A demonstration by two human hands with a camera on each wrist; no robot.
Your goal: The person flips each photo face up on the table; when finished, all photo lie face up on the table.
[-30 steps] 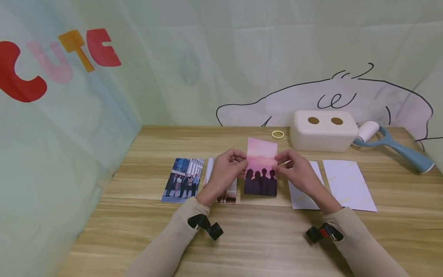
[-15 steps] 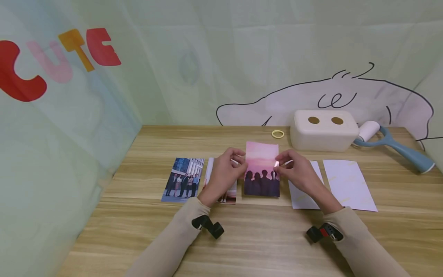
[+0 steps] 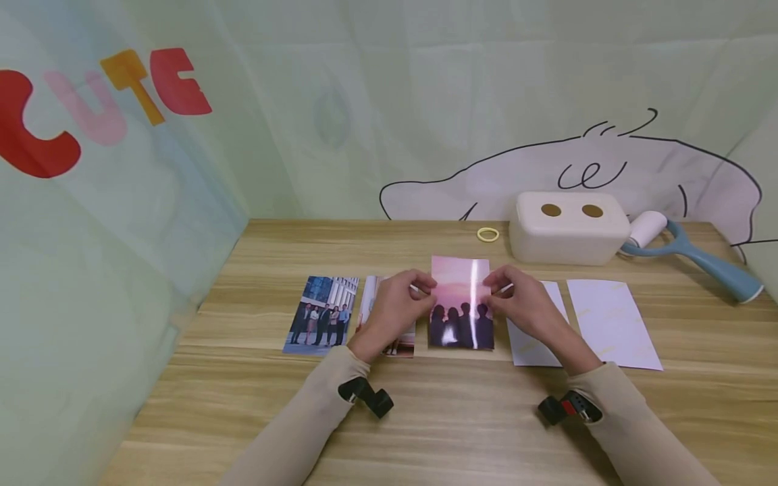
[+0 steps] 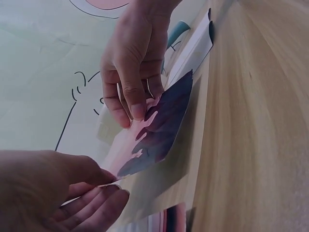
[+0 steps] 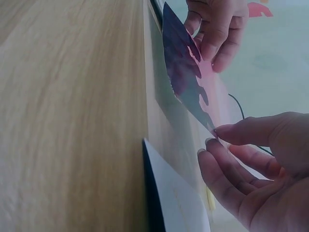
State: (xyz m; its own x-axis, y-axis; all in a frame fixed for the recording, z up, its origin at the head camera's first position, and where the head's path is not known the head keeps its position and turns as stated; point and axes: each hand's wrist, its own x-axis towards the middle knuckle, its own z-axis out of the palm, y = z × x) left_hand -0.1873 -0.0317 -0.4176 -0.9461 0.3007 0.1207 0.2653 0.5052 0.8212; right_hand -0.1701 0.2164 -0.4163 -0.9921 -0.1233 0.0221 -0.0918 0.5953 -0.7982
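Note:
Both hands hold one photo print by its opposite side edges, picture side up; it shows dark silhouettes of several people against a pink sky. My left hand pinches the left edge between thumb and fingers. The right hand pinches the right edge the same way. In the left wrist view the photo tilts just above the table, with its shadow beneath. Under the left hand lies another photo, partly covered. Farther left is a photo of people before buildings.
Two prints lie white side up at right: one partly under the right hand, another beside it. Behind stand a cream box with two round holes, a yellow ring and a blue-handled lint roller.
The held photo has tipped flatter and come slightly nearer the person, and bright glare now streaks it. The hands keep their pinch and have barely shifted.

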